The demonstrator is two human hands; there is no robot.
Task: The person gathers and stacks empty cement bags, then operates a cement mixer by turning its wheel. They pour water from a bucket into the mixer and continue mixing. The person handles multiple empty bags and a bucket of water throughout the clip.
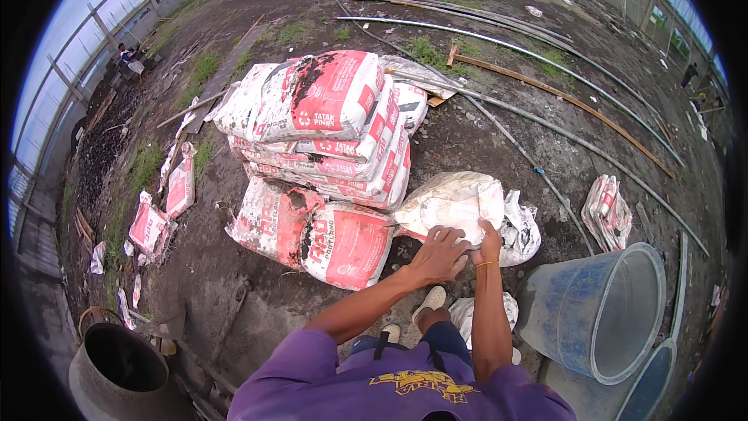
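Note:
A dirty white sack (456, 201) bulges in front of me, beside the stacked cement bags. My left hand (442, 255) is closed at its near edge, the fingers bent against the pale sack end. Right beside it, my right hand (488, 243) grips the same edge, thumb upward, with a yellow band on the wrist. The two hands almost touch. Two red-and-white cement bags (347, 245) lie to the left of my left hand. A crumpled white sack (520, 230) rests just right of the held one.
Several cement bags form a pile (312, 109) ahead. Right of my legs stand a blue-grey plastic drum (557, 316) and long metal pipes (545, 129) beyond. A mixer drum (125, 362) sits at lower left, and empty bags (149, 226) litter the left. A person (132, 61) is far left.

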